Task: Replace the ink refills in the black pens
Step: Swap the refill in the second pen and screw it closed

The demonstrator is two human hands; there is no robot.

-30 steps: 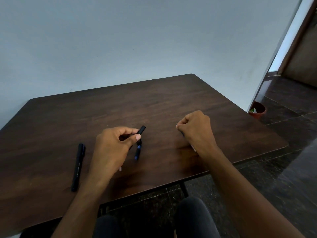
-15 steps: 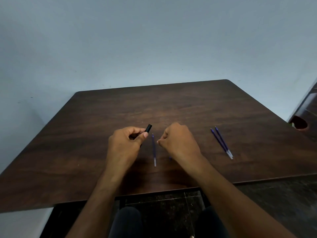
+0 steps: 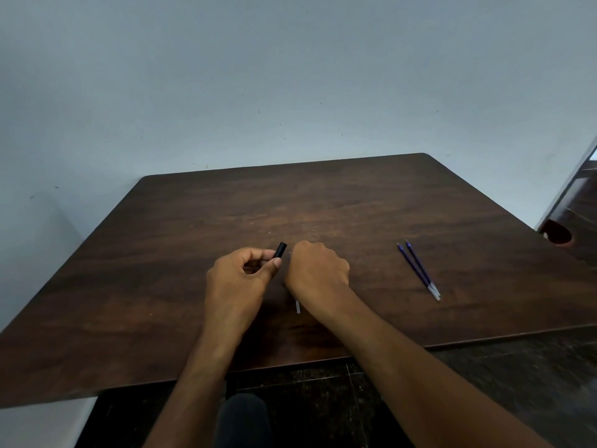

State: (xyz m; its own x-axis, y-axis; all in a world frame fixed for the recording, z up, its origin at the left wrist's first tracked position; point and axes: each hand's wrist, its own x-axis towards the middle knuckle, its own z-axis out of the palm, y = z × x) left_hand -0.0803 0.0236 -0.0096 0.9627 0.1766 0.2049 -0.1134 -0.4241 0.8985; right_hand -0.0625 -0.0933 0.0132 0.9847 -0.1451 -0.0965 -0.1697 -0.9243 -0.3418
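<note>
Gripping a black pen barrel (image 3: 280, 250) mid-frame, the left hand (image 3: 240, 279) awaits the refill (image 3: 297, 307) pinched in the closed right hand (image 3: 318, 273), likely next threaded into the barrel's mouth.

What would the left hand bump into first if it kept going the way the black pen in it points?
Probably nothing on the table. The left hand aims the black pen up and away toward the far right; the right hand sits just beside that line, and only bare table shows beyond, though depth is unclear.

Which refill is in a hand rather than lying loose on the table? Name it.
The refill under the right hand: only its clear end shows below the wrist. The two blue refills lie untouched, far right.
</note>
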